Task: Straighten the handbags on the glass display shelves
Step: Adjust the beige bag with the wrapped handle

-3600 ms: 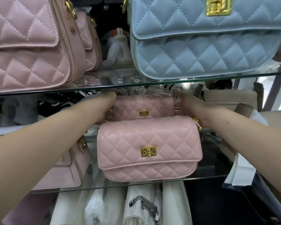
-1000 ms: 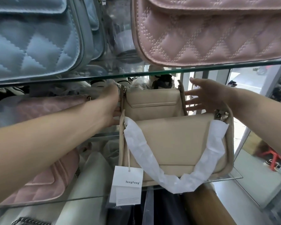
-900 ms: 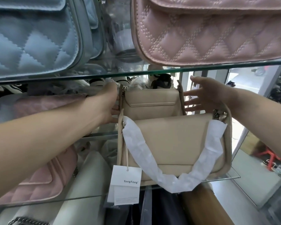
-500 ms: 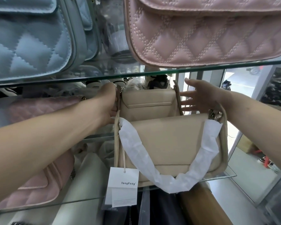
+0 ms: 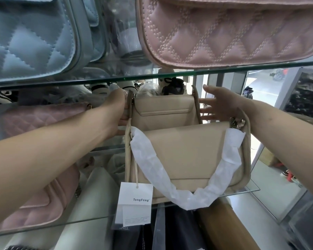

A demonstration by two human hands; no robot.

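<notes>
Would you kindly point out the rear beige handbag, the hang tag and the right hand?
rear beige handbag (image 5: pixel 163 105), head view, front flap.
hang tag (image 5: pixel 136 195), head view, white upper card.
right hand (image 5: pixel 222 104), head view, hand's middle.

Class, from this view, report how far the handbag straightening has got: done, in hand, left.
Done, seemingly: the front beige bag stands upright at the edge of the glass shelf. In hand: the rear beige bag, its left end held by the left hand, the open right hand at its right end. Left: settling that bag; the pink quilted bag beside it is half hidden by the arm, so unjudged.
</notes>
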